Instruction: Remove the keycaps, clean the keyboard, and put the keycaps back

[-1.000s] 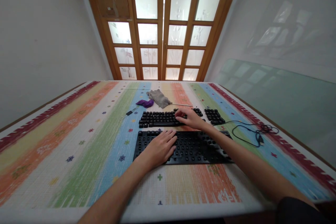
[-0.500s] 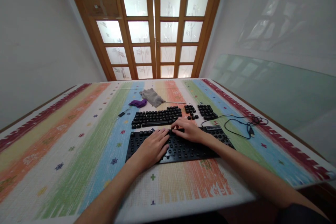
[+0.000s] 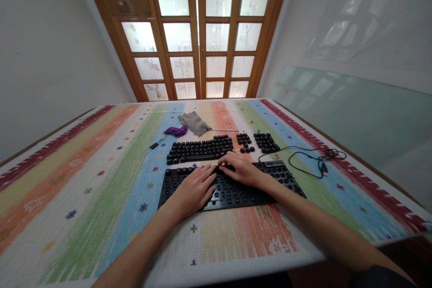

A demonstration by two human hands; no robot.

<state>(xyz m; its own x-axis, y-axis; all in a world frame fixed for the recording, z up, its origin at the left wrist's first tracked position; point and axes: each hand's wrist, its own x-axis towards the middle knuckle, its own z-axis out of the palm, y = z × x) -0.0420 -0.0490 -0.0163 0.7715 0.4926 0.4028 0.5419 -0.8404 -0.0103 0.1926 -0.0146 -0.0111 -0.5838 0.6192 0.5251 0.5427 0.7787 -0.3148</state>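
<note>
A black keyboard point(image 3: 246, 197) lies on the table, most of its key posts bare, with a few keycaps point(image 3: 180, 171) fitted along its top left row. My left hand point(image 3: 196, 192) rests palm down over its left half, fingers stretched out toward the top row. Beside it, my right hand point(image 3: 242, 171) pinches at the top edge with thumb and forefinger. A small dark keycap appears to be at those fingertips, mostly hidden by them. Just behind the keyboard, loose black keycaps point(image 3: 204, 147) are laid out in keyboard order.
More loose keycaps form a cluster point(image 3: 266, 142) at the right. A black cable point(image 3: 305, 164) coils to its right. Farther back are a grey cloth point(image 3: 195, 123), a thin rod point(image 3: 223, 130) and a purple cloth point(image 3: 176, 131). A small black-handled tool point(image 3: 154, 146) lies left.
My right hand has shifted slightly left along the top row, still pinching. My left hand stays flat on the keyboard. The whole view has moved a little.
</note>
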